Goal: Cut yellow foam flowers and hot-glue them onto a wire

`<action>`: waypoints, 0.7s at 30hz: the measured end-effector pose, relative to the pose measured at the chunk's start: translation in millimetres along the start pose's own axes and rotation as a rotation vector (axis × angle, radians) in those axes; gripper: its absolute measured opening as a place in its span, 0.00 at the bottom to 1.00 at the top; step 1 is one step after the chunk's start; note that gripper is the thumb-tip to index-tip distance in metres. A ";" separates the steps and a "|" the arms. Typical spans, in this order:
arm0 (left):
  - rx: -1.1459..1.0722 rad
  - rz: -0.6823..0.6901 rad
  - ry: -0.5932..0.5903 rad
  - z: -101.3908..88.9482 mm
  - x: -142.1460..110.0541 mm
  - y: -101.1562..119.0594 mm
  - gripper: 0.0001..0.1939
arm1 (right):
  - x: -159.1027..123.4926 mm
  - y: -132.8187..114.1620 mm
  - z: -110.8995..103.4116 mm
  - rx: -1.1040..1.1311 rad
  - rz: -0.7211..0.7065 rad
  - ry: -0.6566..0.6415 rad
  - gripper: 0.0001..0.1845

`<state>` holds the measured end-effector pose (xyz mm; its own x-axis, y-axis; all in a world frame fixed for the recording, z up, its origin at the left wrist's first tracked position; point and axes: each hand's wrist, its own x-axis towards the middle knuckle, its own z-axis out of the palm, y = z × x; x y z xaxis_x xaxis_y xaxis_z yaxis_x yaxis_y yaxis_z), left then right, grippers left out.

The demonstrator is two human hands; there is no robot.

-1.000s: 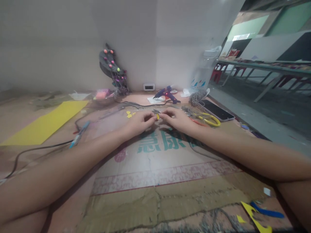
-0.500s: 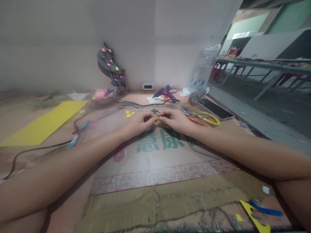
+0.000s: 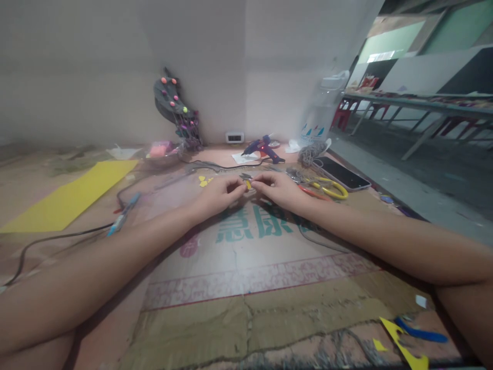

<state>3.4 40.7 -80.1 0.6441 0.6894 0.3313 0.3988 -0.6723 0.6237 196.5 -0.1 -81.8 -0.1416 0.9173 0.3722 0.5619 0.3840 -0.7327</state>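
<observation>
Over the printed cardboard sheet point(image 3: 239, 262), my two hands meet fingertip to fingertip. My left hand point(image 3: 219, 195) is closed in a pinch on a small yellow piece point(image 3: 248, 184), probably paper or felt. The thumb and fingers of my right hand point(image 3: 281, 190) are pinched at the other side of that piece, touching it. Its exact shape is mostly covered by the fingers. Small yellow cut-outs point(image 3: 203, 181) lie just left of my left hand. A dark metal tool tip shows behind the fingertips.
A glue gun point(image 3: 265, 149) with a lit red light stands behind my hands. Yellow-handled scissors point(image 3: 341, 189), a phone point(image 3: 342, 173) and a water bottle point(image 3: 321, 108) are at right. Left are a yellow sheet point(image 3: 73, 195) and a pen point(image 3: 124, 213). Yellow scrap point(image 3: 404, 344) lies front right.
My fingertips have shifted slightly around the small yellow piece, and a little more of it shows now. Both arms and the things on the table stay in place.
</observation>
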 end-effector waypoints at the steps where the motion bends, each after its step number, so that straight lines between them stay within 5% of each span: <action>1: 0.007 0.009 -0.004 0.1 0.2 0.0 0.15 | 0.1 -0.2 0.2 -0.001 0.007 -0.008 0.11; 14: -0.013 0.004 -0.023 0.2 -0.5 1.4 0.15 | -3.4 -3.1 -2.3 0.034 0.012 -0.052 0.19; 21: 0.003 0.017 -0.015 0.0 0.1 1.6 0.16 | -0.2 -5.1 0.0 -0.026 0.026 -0.038 0.08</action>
<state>4.0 39.6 -79.1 0.6604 0.6738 0.3315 0.3898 -0.6850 0.6155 193.7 -2.2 -78.1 -0.1572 0.9306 0.3307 0.5865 0.3574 -0.7269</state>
